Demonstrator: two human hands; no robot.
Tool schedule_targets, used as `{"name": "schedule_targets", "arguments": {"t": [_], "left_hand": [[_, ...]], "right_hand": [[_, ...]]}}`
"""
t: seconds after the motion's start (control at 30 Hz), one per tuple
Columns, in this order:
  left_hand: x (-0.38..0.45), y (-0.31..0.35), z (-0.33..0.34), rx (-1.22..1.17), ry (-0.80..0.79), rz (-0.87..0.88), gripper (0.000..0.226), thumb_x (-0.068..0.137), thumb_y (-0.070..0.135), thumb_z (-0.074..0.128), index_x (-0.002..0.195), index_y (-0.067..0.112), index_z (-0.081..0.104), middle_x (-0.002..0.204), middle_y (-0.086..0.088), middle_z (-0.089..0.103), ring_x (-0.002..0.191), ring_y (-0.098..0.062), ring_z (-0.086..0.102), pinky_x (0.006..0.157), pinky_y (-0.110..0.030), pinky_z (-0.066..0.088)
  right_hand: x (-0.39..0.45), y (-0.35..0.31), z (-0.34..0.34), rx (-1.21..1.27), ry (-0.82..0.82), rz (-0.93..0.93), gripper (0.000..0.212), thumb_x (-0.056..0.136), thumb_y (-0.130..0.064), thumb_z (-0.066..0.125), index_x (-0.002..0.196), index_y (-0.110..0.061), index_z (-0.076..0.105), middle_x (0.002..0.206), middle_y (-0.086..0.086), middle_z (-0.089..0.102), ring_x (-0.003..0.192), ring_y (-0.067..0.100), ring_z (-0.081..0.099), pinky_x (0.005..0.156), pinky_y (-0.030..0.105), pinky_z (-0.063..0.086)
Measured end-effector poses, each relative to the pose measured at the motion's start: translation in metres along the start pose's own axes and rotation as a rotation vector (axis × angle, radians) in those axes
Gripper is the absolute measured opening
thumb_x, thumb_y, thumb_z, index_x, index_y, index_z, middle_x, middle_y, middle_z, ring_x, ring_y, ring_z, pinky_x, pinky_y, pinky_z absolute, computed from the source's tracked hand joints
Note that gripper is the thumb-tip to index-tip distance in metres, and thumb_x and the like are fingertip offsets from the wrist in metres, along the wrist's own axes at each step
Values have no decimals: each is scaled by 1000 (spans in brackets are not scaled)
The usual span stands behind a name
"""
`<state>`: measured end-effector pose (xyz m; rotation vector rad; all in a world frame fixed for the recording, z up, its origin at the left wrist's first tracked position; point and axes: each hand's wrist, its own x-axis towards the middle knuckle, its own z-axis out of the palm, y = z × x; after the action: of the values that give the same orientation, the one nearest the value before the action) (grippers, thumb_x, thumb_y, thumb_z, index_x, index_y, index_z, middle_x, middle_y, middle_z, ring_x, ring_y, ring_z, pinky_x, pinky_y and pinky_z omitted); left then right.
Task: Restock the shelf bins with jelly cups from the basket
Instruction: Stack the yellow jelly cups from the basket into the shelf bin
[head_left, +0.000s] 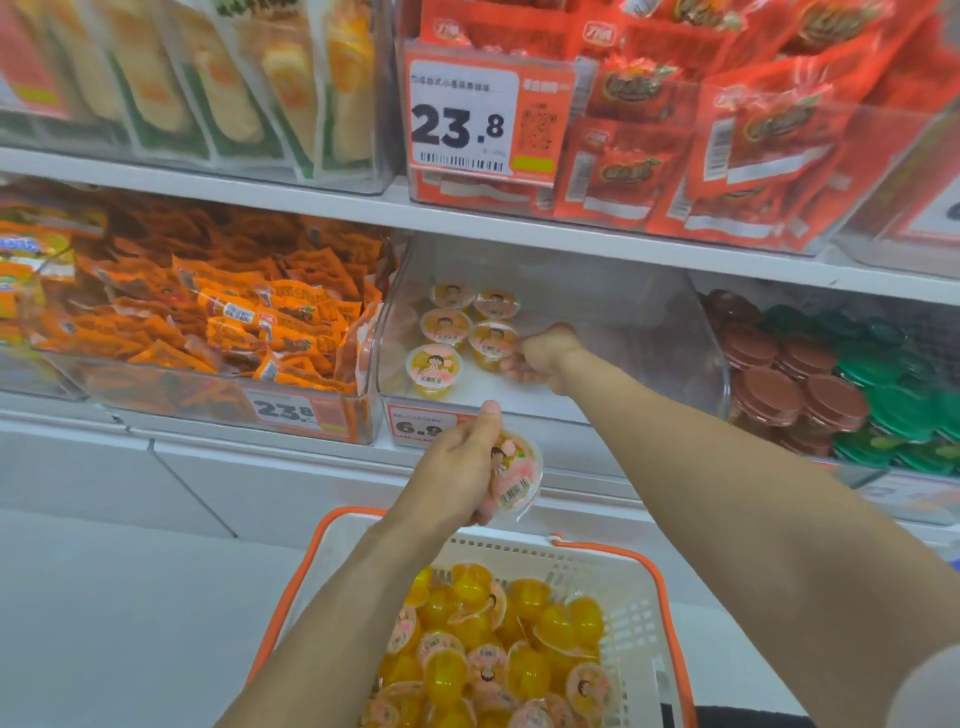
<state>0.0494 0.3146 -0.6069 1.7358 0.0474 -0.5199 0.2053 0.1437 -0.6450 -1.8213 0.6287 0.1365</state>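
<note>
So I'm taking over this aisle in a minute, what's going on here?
A person is restocking jelly cups. The right hand reaches into the clear bin, its fingers at one of five cups standing there. The left hand holds another jelly cup just below the bin's front edge. The white basket below holds many more.

Five jelly cups (445, 326) stand in the clear bin (623, 332). One more cup (514, 480) is held just below that bin. Beneath it, the basket (631, 603) holds many cups, too heaped to count.
</note>
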Motion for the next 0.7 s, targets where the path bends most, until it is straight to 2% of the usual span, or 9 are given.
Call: {"name": "schedule_targets", "arguments": {"t": [0.1, 0.23, 0.33, 0.4, 0.47, 0.5, 0.57, 0.63, 0.7], "left_hand": [[-1, 1, 1, -51, 38, -32, 41, 100, 58, 37, 84, 27, 58, 75, 3, 61, 64, -17, 57, 58, -27, 47], [-4, 4, 0, -75, 69, -43, 36, 101, 55, 38, 80, 31, 56, 82, 5, 63, 71, -19, 61, 60, -28, 49], [-3, 4, -2, -87, 64, -56, 38, 101, 54, 41, 83, 27, 60, 67, -1, 59, 53, -18, 54, 41, -17, 37], [-1, 4, -4, -99, 68, -66, 42, 100, 54, 43, 84, 20, 63, 54, -1, 53, 43, -16, 48, 36, -13, 29], [-1, 3, -7, -112, 58, -78, 49, 99, 56, 46, 77, 14, 60, 46, 0, 49, 37, -14, 44, 35, -13, 27], [-1, 4, -8, -119, 49, -86, 51, 97, 57, 48, 72, 13, 58, 45, 0, 47, 36, -13, 42, 35, -14, 27], [-1, 5, -9, -111, 46, -103, 53, 92, 61, 54, 71, 13, 62, 47, 1, 50, 39, -14, 43, 40, -15, 30], [-2, 7, -10, -72, 64, -111, 52, 85, 64, 61, 80, 13, 72, 58, -1, 58, 52, -18, 50, 51, -22, 37], [-1, 6, -10, -22, 63, -107, 48, 82, 62, 65, 76, 14, 71, 60, 0, 60, 58, -19, 51, 56, -26, 39]], "right_hand": [[0, 2, 3, 45, 37, 4, 8, 95, -3, 61, 89, 1, 62, 66, 13, 63, 42, 12, 58, 38, 22, 49], [1, 2, 7, 99, 59, -14, 15, 95, -6, 62, 102, 7, 64, 68, 13, 64, 49, 16, 59, 40, 24, 52], [-1, 2, 6, 69, 46, -2, 21, 98, -14, 60, 106, 5, 64, 71, 12, 65, 51, 18, 60, 47, 28, 57], [-5, 0, -1, -165, 85, -48, 27, 99, -25, 56, 103, 1, 62, 76, 12, 68, 55, 23, 62, 56, 34, 58], [-16, -4, -10, -421, 175, -209, 28, 95, -29, 55, 100, -3, 65, 84, 11, 69, 67, 25, 62, 61, 29, 48], [-27, -7, -14, -425, 185, -305, 24, 94, -28, 58, 98, -6, 66, 83, 6, 67, 70, 23, 60, 63, 27, 44], [-64, -11, -22, -264, 60, -431, 15, 91, -24, 66, 90, -10, 68, 71, -2, 63, 62, 14, 56, 62, 29, 44], [-105, -11, -35, -153, -250, -444, 13, 90, -22, 72, 89, -9, 68, 63, 1, 60, 52, 11, 51, 55, 27, 43], [-134, -7, -50, -198, -597, -391, 23, 89, -28, 74, 96, -7, 68, 69, 11, 58, 55, 14, 50, 54, 24, 43]]}}
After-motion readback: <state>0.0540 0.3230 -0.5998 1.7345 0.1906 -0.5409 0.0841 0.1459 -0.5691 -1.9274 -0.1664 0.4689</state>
